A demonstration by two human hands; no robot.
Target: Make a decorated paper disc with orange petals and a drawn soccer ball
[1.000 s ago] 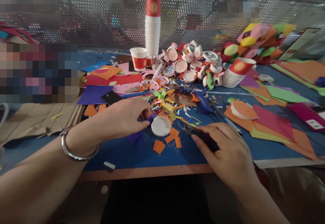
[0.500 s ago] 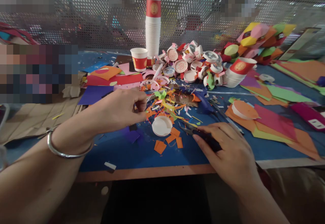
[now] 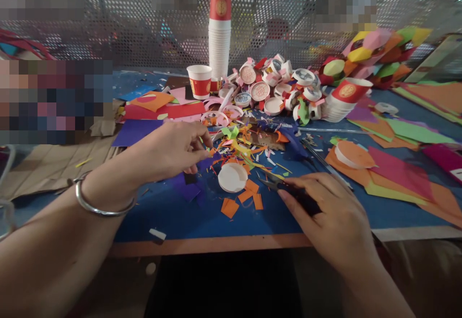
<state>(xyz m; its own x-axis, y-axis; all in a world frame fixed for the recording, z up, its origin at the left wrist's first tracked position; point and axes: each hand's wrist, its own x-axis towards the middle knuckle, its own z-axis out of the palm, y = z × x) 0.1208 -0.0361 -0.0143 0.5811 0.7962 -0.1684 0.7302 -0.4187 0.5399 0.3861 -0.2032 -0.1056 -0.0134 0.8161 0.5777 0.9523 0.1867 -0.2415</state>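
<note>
My left hand point(image 3: 180, 147), with a silver bangle on the wrist, hovers over purple paper pieces point(image 3: 186, 188) and the edge of the scrap heap. Its thumb and forefinger are apart, and I make out nothing held between them. My right hand point(image 3: 325, 207) is closed around black-handled scissors point(image 3: 277, 183), their blades pointing left and slightly apart. Between the hands a round white cup base point(image 3: 233, 177) lies on the blue table. Small orange paper pieces point(image 3: 230, 208) are scattered just in front of it and to its right.
Coloured paper scraps point(image 3: 240, 149) spread behind the disc, with a blue-handled tool point(image 3: 294, 145) beside them. Farther back are a tall paper cup stack point(image 3: 219, 44), a single cup point(image 3: 199, 82), a pile of cut cup bases point(image 3: 260, 92) and a tilted stack point(image 3: 337, 106). Paper sheets point(image 3: 393, 178) lie right.
My left hand has loosened from a pinch, its thumb and forefinger now apart. The right hand stays put with the scissors. The view has shifted slightly.
</note>
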